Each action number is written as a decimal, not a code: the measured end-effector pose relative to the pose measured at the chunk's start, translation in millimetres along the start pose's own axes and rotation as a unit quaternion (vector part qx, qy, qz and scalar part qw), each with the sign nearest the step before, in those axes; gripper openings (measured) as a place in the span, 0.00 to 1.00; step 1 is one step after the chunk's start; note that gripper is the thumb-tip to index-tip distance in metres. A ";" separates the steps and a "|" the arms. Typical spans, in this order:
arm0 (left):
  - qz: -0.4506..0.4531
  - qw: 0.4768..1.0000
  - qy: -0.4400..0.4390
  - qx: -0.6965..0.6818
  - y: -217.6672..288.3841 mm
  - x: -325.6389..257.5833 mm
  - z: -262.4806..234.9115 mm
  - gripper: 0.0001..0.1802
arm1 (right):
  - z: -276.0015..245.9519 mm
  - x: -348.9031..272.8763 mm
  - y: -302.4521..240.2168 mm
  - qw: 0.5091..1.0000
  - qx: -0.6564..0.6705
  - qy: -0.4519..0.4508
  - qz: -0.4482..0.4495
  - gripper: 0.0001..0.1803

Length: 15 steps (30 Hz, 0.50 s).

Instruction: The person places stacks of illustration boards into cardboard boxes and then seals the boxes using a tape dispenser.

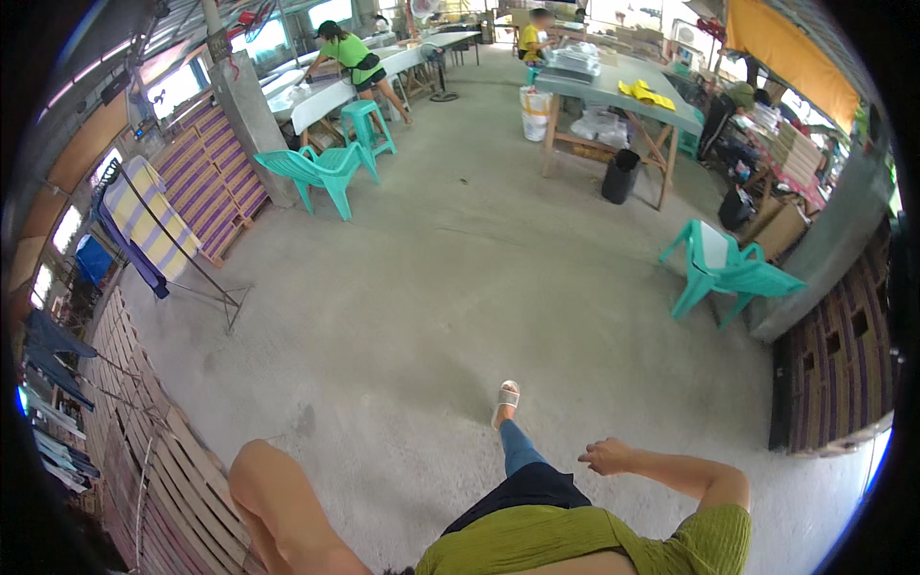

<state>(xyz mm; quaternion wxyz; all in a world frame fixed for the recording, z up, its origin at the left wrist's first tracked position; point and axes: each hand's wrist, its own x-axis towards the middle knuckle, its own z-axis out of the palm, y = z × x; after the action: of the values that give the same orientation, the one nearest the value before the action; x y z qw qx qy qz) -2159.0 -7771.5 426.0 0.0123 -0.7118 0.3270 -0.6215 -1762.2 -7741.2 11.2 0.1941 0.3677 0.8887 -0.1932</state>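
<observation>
Turquoise plastic armchair [760,279] stands at the frame's right, upper right of and well apart from the bare right hand [606,457]. I note that grip empty, fingers loosely half-curled; left hand out of view.

Head-worn fisheye, facing down and ahead

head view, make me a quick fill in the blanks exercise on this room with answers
The person's bare right hand is above the grey concrete ____.
Crumpled bright yellow material lies on the grey-topped, wooden-legged ____.
The yellow striped cloth hangs toward the picture's ____ side.
Missing words: floor; table; left.
</observation>
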 end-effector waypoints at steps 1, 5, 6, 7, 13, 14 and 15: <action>-0.038 0.999 -0.004 -0.006 -22.0 -28.8 -17.6 0.31 | -16.7 34.8 26.0 1.000 0.004 0.005 0.022 0.20; -0.237 0.971 -0.008 -0.016 -145.0 -134.9 -88.4 0.29 | -76.7 166.5 145.9 0.991 0.098 -0.023 0.083 0.22; -0.298 0.954 -0.016 -0.014 -176.2 -157.4 -107.6 0.29 | -87.4 201.3 175.6 0.991 0.097 -0.033 0.086 0.23; -0.370 0.928 -0.026 -0.021 -207.3 -178.5 -124.2 0.29 | -96.2 243.2 206.5 0.990 0.098 -0.038 0.091 0.24; -0.655 0.753 -0.015 -0.062 -401.1 -324.5 -230.7 0.26 | -208.8 433.0 423.8 0.959 0.164 -0.104 0.206 0.26; -0.703 0.710 -0.011 -0.041 -413.2 -344.2 -248.4 0.26 | -274.3 485.8 412.4 0.968 0.163 -0.082 0.174 0.26; -0.712 0.700 -0.007 -0.047 -446.5 -369.0 -265.8 0.25 | -312.6 516.1 443.2 0.973 0.157 -0.045 0.161 0.26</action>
<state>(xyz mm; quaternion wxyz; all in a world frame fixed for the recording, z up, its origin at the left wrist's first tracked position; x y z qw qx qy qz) -2200.3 -7139.8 352.1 -0.4649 -0.7363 -0.2490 -0.4239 -1840.4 -7000.4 -63.4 0.2020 0.5230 0.7667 -0.3128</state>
